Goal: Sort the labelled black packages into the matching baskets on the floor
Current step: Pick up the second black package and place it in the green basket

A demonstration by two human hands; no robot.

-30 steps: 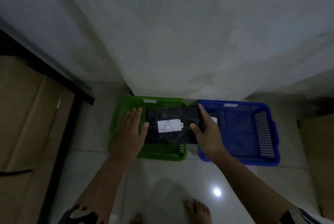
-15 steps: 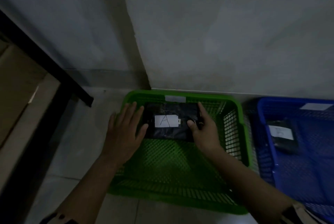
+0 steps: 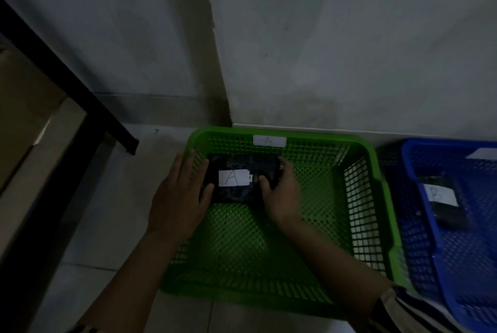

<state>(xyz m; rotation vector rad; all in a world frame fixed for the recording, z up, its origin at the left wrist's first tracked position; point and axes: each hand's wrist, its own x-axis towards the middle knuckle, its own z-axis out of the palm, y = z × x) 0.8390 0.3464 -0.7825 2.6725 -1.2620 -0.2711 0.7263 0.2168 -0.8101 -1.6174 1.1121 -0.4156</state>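
A black package [image 3: 239, 190] with a white label marked A lies low in the far left corner of the green basket [image 3: 376, 171], which carries an A tag on its far rim. My right hand [image 3: 279, 192] grips the package's right end, thumb on top. My left hand [image 3: 180, 195] rests flat at the package's left end, over the basket's left wall, thumb touching the package. Whether the package touches the basket floor is unclear. A second black package [image 3: 446, 206] labelled B lies in the blue basket [image 3: 411, 171] on the right.
Both baskets stand on the tiled floor against a grey wall. A black table frame [image 3: 67, 85] runs diagonally at the left, with cardboard boxes [image 3: 24, 128] beside it. The blue basket runs off the right edge of the view.
The package went from above the gap between the two baskets down into the green basket's far left corner. The camera came lower and closer, and both hands stayed at its ends.
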